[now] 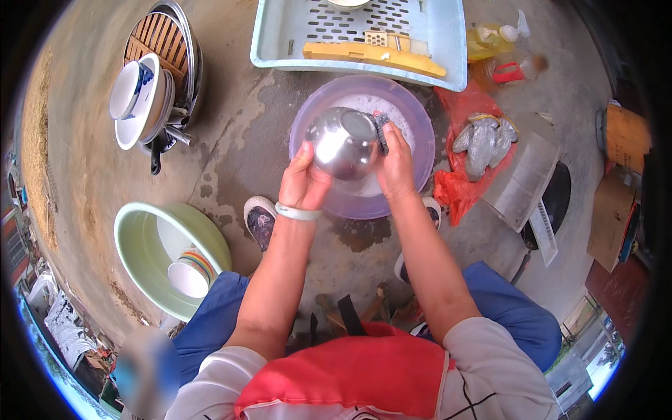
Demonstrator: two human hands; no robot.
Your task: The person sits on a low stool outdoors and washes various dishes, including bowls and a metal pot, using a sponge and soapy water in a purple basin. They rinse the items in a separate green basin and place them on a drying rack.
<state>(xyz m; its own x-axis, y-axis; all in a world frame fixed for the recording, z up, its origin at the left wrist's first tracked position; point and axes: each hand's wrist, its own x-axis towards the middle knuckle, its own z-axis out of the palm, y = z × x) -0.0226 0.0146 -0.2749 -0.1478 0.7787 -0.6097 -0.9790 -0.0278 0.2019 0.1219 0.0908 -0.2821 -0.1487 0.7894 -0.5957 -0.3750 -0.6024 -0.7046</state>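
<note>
A shiny stainless steel bowl [341, 147] is tipped bottom up over a purple basin [353, 208] of sudsy water. My left hand [302, 182], with a pale bangle at the wrist, grips the bowl's near left edge, thumb on the outside. At the bowl's right side my right hand [395, 164] is closed on a dark grey scouring pad [381, 131], which touches the metal. The fingers of both hands are partly hidden behind the bowl.
A pale blue crate [262, 49] with a yellow plank-like piece [371, 54] stands beyond the basin. Far left are stacked bowls [140, 105] and pans. A green tub [126, 238] sits near left. On the right lie a red plastic bag [455, 189], grey gloves [483, 147] and bottles [490, 42].
</note>
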